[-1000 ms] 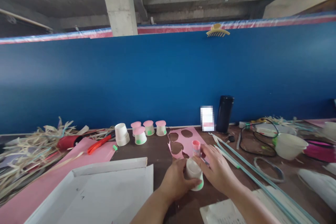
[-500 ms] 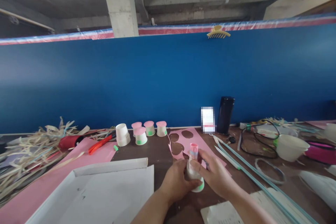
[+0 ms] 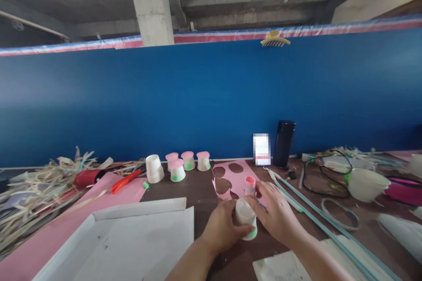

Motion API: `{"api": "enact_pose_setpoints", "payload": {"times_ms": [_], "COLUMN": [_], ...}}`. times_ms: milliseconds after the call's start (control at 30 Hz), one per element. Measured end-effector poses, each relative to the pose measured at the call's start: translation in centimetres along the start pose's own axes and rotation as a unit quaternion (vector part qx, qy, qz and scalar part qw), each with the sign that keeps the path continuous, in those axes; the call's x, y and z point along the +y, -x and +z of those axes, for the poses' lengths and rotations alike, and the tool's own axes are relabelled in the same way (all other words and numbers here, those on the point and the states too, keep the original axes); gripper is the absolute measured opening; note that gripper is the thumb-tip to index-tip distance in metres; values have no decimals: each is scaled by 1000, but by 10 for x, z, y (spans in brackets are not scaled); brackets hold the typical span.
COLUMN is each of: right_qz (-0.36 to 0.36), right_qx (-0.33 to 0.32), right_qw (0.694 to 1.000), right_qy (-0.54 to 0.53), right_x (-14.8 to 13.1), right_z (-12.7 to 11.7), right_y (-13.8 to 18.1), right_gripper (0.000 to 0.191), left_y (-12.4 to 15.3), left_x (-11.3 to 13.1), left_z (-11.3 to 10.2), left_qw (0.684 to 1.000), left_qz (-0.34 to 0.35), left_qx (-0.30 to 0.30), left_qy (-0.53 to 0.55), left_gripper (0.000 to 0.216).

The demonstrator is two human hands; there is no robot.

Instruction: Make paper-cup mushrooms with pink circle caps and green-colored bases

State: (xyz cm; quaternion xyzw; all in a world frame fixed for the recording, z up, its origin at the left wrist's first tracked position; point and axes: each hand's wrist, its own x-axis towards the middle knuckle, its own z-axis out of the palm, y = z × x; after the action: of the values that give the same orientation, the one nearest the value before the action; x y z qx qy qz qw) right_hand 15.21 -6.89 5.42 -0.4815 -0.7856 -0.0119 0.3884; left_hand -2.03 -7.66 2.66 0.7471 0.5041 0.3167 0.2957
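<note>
My left hand (image 3: 221, 228) is wrapped round a small white paper cup (image 3: 245, 218) that stands upside down on the brown table, with a green dot near its rim. My right hand (image 3: 275, 215) is closed on a pink-capped glue stick (image 3: 249, 185), held upright just beyond the cup's upturned base. A pink sheet (image 3: 231, 178) with round holes cut out lies right behind both hands.
Several upside-down cups (image 3: 184, 164) with pink tops stand in a row by the blue wall, next to a plain cup stack (image 3: 154, 168). Red scissors (image 3: 124, 180), a white box lid (image 3: 132, 241), straw (image 3: 36, 184), a black flask (image 3: 283, 142), cables and a white bowl (image 3: 365, 183) surround me.
The glue stick dipped down onto the cup's base half a second ago, and has now lifted back and to the right of it. My left hand kept its hold on the cup.
</note>
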Motion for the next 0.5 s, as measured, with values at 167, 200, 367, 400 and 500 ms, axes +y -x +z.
{"api": "enact_pose_setpoints", "payload": {"times_ms": [167,200,367,400,500], "right_qz": [45,56,64,64,72], "right_qx": [12,5,-38,-44,-63], "right_qw": [998,997,993,992,988], "right_qy": [-43,-56,-94,-99,-125], "right_x": [-2,-4,-9,-10,-12], "right_z": [9,9,9,9,7], "right_y": [-1,-1,0,1,1], "right_gripper": [18,18,18,18,19], "left_y": [1,1,1,1,1], "left_x": [-2,-2,0,1,2], "left_z": [0,0,0,0,-1], "left_qw": [1000,1000,1000,999,999], "left_qz": [10,10,15,16,15], "left_qx": [4,4,0,2,2], "left_qy": [-3,-4,26,31,37], "left_gripper": [45,45,48,48,48]}}
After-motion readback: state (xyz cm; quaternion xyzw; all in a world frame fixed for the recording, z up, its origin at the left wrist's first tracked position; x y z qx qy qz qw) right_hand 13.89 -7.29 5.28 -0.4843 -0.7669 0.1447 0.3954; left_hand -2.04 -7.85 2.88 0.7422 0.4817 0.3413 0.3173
